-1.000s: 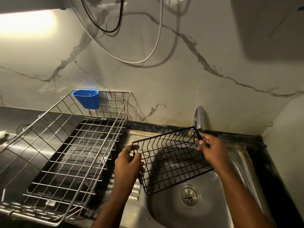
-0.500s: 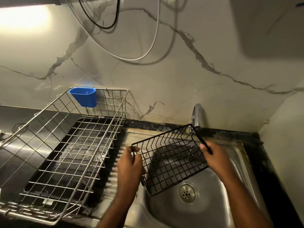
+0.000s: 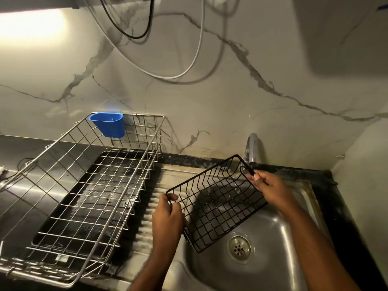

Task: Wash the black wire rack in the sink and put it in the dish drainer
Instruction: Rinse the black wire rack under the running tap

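Note:
The black wire rack hangs tilted over the steel sink, its open side facing me. My left hand grips the rack's left edge. Its right rim, near a small hook, is pinched by my right hand. The steel wire dish drainer stands on the counter to the left of the sink, with nothing lying in it.
A blue plastic cup hangs on the drainer's far rim. The tap rises behind the sink, just beyond the rack; no water is visible. The drain lies below the rack. Cables hang down the marble wall.
Both hands keep their hold on the rack. My right hand has shifted its grip slightly along the right rim, and the rack has tipped a little.

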`<state>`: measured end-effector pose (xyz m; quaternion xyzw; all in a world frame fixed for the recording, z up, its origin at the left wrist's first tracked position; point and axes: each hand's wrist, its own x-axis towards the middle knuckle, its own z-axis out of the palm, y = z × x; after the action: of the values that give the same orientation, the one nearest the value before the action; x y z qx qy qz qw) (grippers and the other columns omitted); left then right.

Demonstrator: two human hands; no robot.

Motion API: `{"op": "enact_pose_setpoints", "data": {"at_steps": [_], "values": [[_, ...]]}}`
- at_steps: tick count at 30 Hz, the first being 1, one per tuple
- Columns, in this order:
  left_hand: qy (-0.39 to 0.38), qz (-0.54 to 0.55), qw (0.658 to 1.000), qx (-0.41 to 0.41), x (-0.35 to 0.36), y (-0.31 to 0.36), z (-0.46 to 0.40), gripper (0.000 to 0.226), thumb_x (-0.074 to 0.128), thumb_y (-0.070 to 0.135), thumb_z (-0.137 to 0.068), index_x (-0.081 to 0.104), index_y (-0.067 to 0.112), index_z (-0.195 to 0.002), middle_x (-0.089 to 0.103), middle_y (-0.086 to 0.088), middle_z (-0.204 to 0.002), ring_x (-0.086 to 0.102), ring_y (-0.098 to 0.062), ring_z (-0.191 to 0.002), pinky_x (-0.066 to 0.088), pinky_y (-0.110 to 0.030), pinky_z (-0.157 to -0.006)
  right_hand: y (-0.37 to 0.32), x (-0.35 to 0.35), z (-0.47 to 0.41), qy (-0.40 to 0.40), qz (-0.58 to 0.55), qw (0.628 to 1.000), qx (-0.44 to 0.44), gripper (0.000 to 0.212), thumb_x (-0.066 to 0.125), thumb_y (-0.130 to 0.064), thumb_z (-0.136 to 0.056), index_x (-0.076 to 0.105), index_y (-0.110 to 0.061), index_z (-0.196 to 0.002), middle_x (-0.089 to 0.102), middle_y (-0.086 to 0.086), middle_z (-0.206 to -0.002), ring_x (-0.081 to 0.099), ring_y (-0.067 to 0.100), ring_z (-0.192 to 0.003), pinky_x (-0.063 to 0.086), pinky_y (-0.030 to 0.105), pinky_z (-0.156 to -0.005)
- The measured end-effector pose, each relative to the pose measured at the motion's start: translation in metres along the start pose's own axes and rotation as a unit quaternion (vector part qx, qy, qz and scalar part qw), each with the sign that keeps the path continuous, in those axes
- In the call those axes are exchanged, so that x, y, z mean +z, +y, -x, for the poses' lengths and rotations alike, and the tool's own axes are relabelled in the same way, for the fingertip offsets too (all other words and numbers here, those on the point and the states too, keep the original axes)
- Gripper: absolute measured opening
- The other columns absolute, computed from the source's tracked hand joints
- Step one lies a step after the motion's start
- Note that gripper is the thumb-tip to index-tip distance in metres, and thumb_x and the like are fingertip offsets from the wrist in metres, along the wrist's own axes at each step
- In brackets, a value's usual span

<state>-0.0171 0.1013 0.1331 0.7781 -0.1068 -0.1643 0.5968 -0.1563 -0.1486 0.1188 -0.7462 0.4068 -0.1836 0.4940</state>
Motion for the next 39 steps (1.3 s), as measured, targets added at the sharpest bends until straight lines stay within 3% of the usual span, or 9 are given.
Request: {"op": "enact_pose_setpoints", "data": {"at_steps": [5, 9, 12, 16, 21, 29, 33, 37, 39], "values": [[0.008, 0.015, 1.000, -0.001, -0.001, -0.003, 0.000, 0.024, 0.041, -0.001, -0.098, 0.054, 0.019, -0.097, 0.055, -0.014, -0.071, 0.059, -0.024, -0.059, 0.047, -0.028, -0.043, 0.017, 0.003, -0.014, -0.031, -0.018, 0.999, -0.007, 0.042, 0.051, -0.035, -0.100, 0.050, -0.023, -0.141, 0.065, -0.006, -0.131, 0.057, 0.015, -0.124, 0.043, 0.051, -0.109], [0.014, 0.032, 0.999, -0.003, 0.000, -0.004, 0.003, 0.022, 0.042, 0.000, -0.099, 0.055, 0.018, -0.098, 0.052, -0.009, -0.070, 0.060, -0.025, -0.064, 0.047, -0.028, -0.044, 0.004, 0.008, -0.011, -0.028, -0.058, 0.998, 0.001, 0.038, 0.045, -0.020, -0.105, 0.048, -0.015, -0.142, 0.066, -0.006, -0.127, 0.058, 0.011, -0.121, 0.043, 0.039, -0.108], [0.019, 0.039, 0.999, 0.000, 0.000, -0.003, 0.003, 0.023, 0.042, 0.001, -0.099, 0.056, 0.019, -0.097, 0.053, -0.007, -0.069, 0.060, -0.022, -0.062, 0.047, -0.030, -0.046, 0.001, 0.010, -0.014, -0.029, -0.121, 0.992, 0.011, 0.032, 0.040, -0.013, -0.106, 0.054, -0.015, -0.135, 0.068, -0.003, -0.122, 0.063, 0.010, -0.115, 0.047, 0.021, -0.091], [0.017, 0.048, 0.999, 0.010, 0.000, -0.002, 0.002, 0.024, 0.043, 0.001, -0.099, 0.056, 0.020, -0.096, 0.051, -0.004, -0.065, 0.059, -0.021, -0.060, 0.048, -0.033, -0.048, 0.005, 0.010, -0.023, 0.004, -0.204, 0.979, 0.028, 0.030, 0.038, -0.011, -0.107, 0.065, -0.013, -0.120, 0.075, 0.005, -0.110, 0.069, 0.018, -0.109, 0.051, 0.026, -0.084], [0.017, 0.043, 0.999, 0.019, 0.000, -0.003, 0.001, 0.024, 0.043, 0.001, -0.099, 0.055, 0.021, -0.096, 0.050, 0.001, -0.060, 0.059, -0.023, -0.061, 0.051, -0.036, -0.049, 0.002, 0.004, -0.028, -0.023, -0.260, 0.962, 0.078, 0.031, 0.039, -0.014, -0.107, 0.064, -0.008, -0.123, 0.073, 0.010, -0.115, 0.070, 0.019, -0.106, 0.053, 0.020, -0.071], [0.004, 0.029, 0.999, 0.025, 0.003, -0.007, 0.002, 0.026, 0.042, 0.001, -0.099, 0.055, 0.023, -0.095, 0.050, 0.010, -0.051, 0.062, -0.027, -0.062, 0.046, -0.033, -0.044, 0.013, -0.001, -0.048, -0.155, -0.286, 0.939, 0.115, 0.051, 0.024, -0.038, -0.108, 0.059, -0.008, -0.131, 0.068, 0.010, -0.126, 0.064, 0.022, -0.118, 0.045, 0.038, -0.101], [0.011, 0.031, 0.999, 0.013, 0.003, -0.009, 0.002, 0.025, 0.044, 0.003, -0.098, 0.057, 0.024, -0.095, 0.054, 0.007, -0.059, 0.063, -0.024, -0.063, 0.051, -0.037, -0.050, 0.007, 0.002, -0.059, -0.165, -0.304, 0.928, 0.139, 0.046, 0.030, -0.027, -0.107, 0.057, 0.002, -0.131, 0.067, 0.019, -0.126, 0.065, 0.029, -0.116, 0.051, 0.035, -0.091], [0.026, 0.056, 0.998, 0.008, 0.000, -0.005, 0.000, 0.021, 0.042, 0.001, -0.099, 0.057, 0.016, -0.099, 0.050, -0.006, -0.071, 0.061, -0.023, -0.065, 0.049, -0.035, -0.050, -0.005, 0.003, -0.066, -0.166, -0.317, 0.921, 0.155, 0.040, 0.037, -0.017, -0.103, 0.059, 0.006, -0.126, 0.067, 0.023, -0.123, 0.061, 0.035, -0.120, 0.048, 0.037, -0.096], [0.029, 0.069, 0.997, 0.011, -0.001, -0.003, -0.002, 0.020, 0.041, 0.000, -0.100, 0.056, 0.013, -0.100, 0.048, -0.005, -0.069, 0.058, -0.023, -0.067, 0.045, -0.034, -0.050, -0.011, 0.007, -0.066, -0.171, -0.325, 0.917, 0.156, 0.041, 0.043, -0.021, -0.102, 0.060, 0.008, -0.124, 0.065, 0.025, -0.124, 0.062, 0.033, -0.112, 0.051, 0.034, -0.086]]}}
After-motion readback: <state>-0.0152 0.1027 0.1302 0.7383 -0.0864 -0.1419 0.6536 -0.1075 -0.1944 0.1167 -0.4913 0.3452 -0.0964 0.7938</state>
